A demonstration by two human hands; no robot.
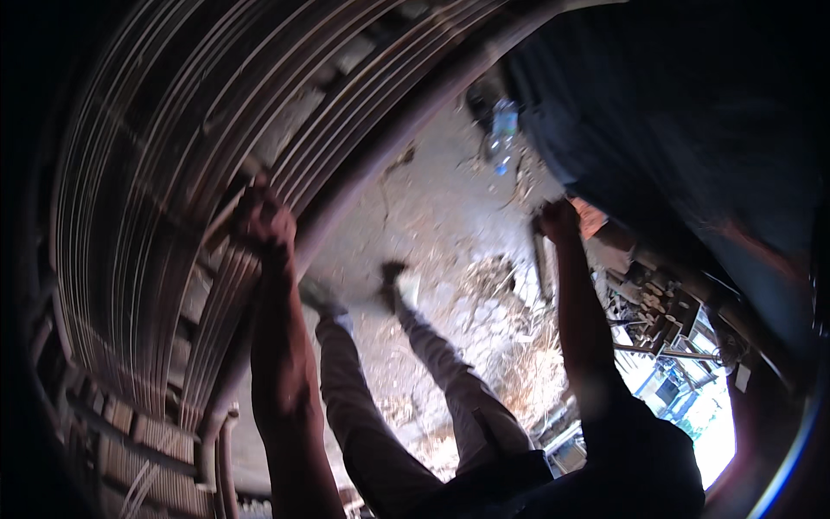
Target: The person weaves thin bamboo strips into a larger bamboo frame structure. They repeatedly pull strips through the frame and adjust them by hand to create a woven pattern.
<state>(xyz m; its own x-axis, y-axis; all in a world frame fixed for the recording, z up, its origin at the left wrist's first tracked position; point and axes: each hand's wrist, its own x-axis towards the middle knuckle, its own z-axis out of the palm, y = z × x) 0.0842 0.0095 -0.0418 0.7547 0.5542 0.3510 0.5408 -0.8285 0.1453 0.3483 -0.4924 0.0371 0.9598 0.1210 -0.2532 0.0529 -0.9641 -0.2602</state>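
Observation:
Stretched cords (186, 130) run in pale parallel lines across a frame with a rounded wooden rail (359, 186). Over these cords, beside the rail, is my left hand (266, 223), its fingers closed round a pale wooden stick (222, 222) that pokes out on its left. My right hand (558, 220) is away to the right, above the floor and near a large dark cloth (657, 130). Its fingers are curled closed. A narrow upright piece (544, 264) shows just below them; whether the hand grips it I cannot tell in the dim, blurred picture.
On the dirt floor (432, 203) lies a clear plastic bottle (503, 130) with a blue cap. Straw (529, 372) is scattered near my legs (363, 402). Stacked wooden pieces (653, 307) stand at the right, by a bright opening (692, 398). A slatted wooden piece (143, 450) is lower left.

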